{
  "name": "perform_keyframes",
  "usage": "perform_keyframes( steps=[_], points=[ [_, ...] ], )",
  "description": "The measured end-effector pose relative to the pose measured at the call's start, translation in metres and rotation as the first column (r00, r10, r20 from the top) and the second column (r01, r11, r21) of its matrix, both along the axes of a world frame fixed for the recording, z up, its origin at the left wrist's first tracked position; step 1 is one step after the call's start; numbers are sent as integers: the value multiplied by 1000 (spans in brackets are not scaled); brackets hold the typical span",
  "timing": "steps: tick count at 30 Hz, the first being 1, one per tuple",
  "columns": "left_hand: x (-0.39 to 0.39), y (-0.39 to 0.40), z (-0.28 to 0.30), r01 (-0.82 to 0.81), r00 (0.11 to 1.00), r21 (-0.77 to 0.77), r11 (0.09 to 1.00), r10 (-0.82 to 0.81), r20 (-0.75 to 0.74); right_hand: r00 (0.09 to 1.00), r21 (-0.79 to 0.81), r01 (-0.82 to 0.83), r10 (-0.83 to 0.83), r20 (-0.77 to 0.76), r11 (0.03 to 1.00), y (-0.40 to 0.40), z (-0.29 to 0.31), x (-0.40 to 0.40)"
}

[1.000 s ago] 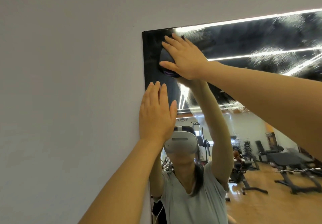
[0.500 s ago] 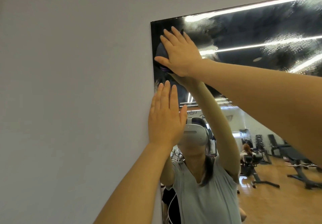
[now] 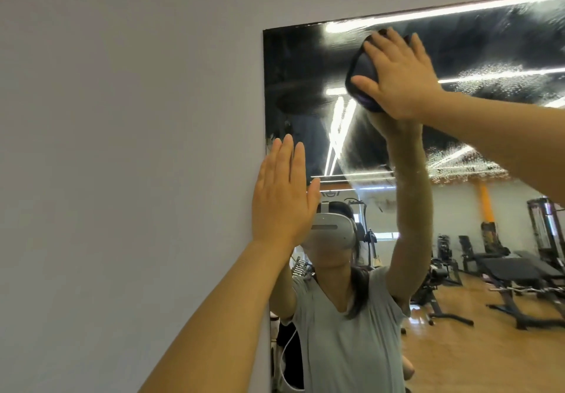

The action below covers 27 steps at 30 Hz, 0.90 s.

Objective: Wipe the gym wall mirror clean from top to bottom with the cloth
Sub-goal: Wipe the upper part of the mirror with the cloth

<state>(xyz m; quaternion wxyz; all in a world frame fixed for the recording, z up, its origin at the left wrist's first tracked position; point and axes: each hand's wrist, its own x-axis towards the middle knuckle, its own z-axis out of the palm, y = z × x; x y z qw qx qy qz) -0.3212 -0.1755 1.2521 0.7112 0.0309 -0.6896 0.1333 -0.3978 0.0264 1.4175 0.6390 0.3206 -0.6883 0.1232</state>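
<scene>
Mirror glass, a large frameless wall panel, carries both hands. Nearest, the left hand lies flat with straight fingers held together, straddling the mirror's left edge below and left of the other hand, half on the plain pale-grey wall. Higher up, the right hand spreads its straight fingers over a dark, bunched purple-black cloth, pressing it to the glass just under the top edge. Fine droplets speckle the glass right of that hand. Deeper in the reflection stand black gym benches on a wooden floor.
</scene>
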Motion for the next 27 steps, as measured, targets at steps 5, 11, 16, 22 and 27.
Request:
perform_keyframes(
  steps=[5,11,16,22,27],
  points=[
    [2,7,2,20,1000,55,998,-21,18,999,-39,-20,22,36,999,4,-10,-2],
    [6,13,7,39,996,119,992,-49,79,998,88,-39,44,-50,995,-6,-48,-2],
    [6,31,38,71,993,112,991,-80,82,998,82,-35,39,-51,996,-6,-32,-4],
    [-13,50,54,-38,992,102,994,25,120,1000,19,-2,2,-18,1000,-2,27,-6],
    [-18,45,52,-42,996,86,995,35,82,1000,-14,-12,12,4,1000,-1,43,-8]
  ],
)
